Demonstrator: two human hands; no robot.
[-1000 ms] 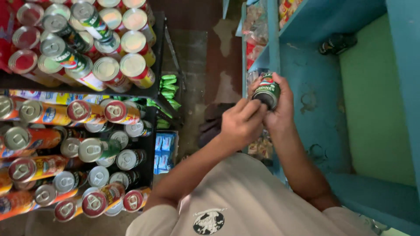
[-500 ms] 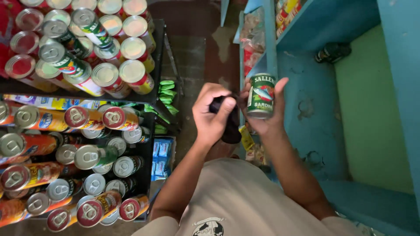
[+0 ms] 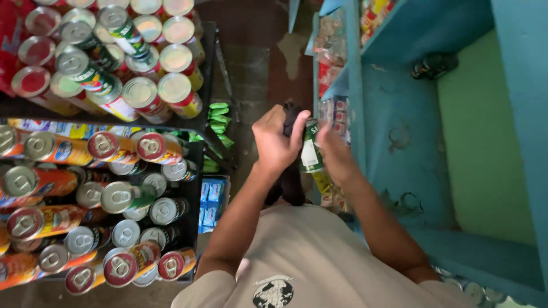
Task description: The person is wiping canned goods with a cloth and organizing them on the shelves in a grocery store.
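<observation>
Both hands now meet at chest height: the left hand [image 3: 278,142], fisted on a dark cloth [image 3: 291,112], has come back against the green-labelled can [image 3: 311,149] it stood clear of half a second ago. The right hand [image 3: 335,154] keeps the can pinched (now tilted, label half hidden), suggesting wiping resumes; beyond, blue shelves [image 3: 399,85] and stacked cans [image 3: 137,97].

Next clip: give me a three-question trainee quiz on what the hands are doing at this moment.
1. True or false: the right hand holds a green can.
2. What does the left hand grip? A) dark cloth B) a bottle C) nothing
3. Fill in: the stacked cans sit on black racks to the person's ____, opposite the blue shelf.

Key: 1 true; 2 A, the dark cloth is pressed against the can and hangs below the hand; 3 left.
</observation>
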